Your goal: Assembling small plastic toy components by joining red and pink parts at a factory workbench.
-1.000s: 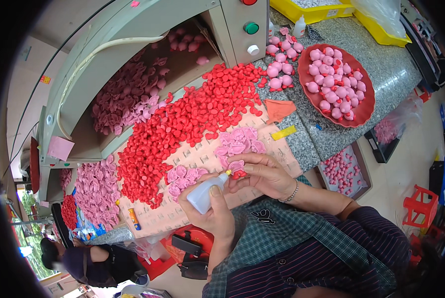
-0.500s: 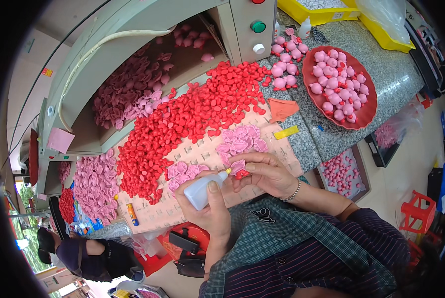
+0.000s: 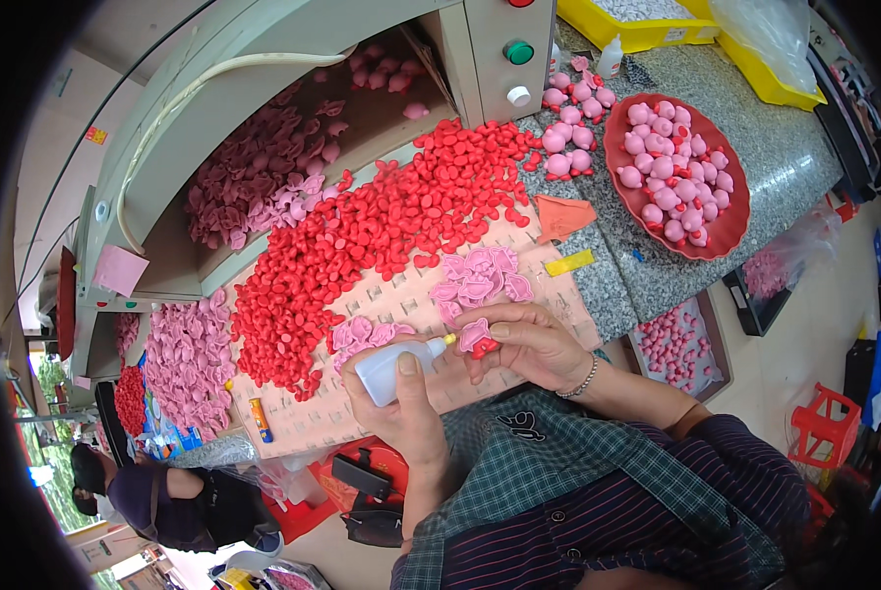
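My left hand (image 3: 416, 428) is closed around a white squeeze bottle (image 3: 378, 378), which it holds tilted on its side. The bottle's yellow-tipped nozzle points right and meets or nearly touches the edge of a small pink petal-like piece (image 3: 474, 335). Pinched in the fingertips of my right hand (image 3: 541, 352), that piece has a red part showing beside it. Just beyond my hands lie two small heaps of similar pink pieces, one heap (image 3: 480, 276) near the right hand and another (image 3: 362, 335) by the bottle. A wide pile of small red pieces (image 3: 362, 226) spreads behind them.
A grey machine (image 3: 264, 74) with an open cavity of pink pieces stands behind. On the granite counter (image 3: 647, 285) sit a red bowl (image 3: 735, 221) of pink-and-red figures and yellow trays (image 3: 647, 37). A glue stick (image 3: 261, 421) lies at left. Another person (image 3: 180, 501) is at lower left.
The bottle has tipped flatter, its base rising a little with my left hand. The pink piece has turned slightly in my right fingers.
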`<state>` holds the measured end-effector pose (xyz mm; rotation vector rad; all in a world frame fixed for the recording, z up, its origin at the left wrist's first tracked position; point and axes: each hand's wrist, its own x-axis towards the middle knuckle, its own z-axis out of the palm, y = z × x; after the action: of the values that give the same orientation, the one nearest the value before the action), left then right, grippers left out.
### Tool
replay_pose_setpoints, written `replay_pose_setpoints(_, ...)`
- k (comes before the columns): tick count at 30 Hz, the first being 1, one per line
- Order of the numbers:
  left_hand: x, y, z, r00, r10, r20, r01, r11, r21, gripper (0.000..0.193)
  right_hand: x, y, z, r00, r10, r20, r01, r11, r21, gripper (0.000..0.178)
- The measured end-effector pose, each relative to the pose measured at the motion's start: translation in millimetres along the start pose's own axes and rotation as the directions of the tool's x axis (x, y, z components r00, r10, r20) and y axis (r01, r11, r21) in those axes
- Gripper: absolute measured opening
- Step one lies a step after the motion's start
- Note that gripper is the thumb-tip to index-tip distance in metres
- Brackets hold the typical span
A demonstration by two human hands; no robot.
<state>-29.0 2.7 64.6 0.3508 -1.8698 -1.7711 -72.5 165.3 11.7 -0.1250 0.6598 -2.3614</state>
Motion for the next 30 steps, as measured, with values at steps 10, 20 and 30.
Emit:
replay_pose_setpoints(10, -4, -5, 1, 0.999, -0.018, -0.045, 0.008, 0.977, -0.214, 0.028, 2, 5, 0, 0.997, -0.071, -0.029, 0.074, 0.992, 0.098, 0.042)
replay_pose_setpoints(20, -29, -23, 14, 0.969, 0.220, -0.110, -0.236, 0.955, -0.177, 0.036, 8, 8, 2, 0.984, -0.173, -0.050, 0.178, 0.972, 0.155, 0.043)
replay_pose_setpoints(30, -32, -33, 18, 0.933, 0.357, -0.048, -0.360, 0.927, -0.102, 0.029, 8, 6, 6, 0.972, -0.227, -0.065, 0.234, 0.963, 0.131, 0.040)
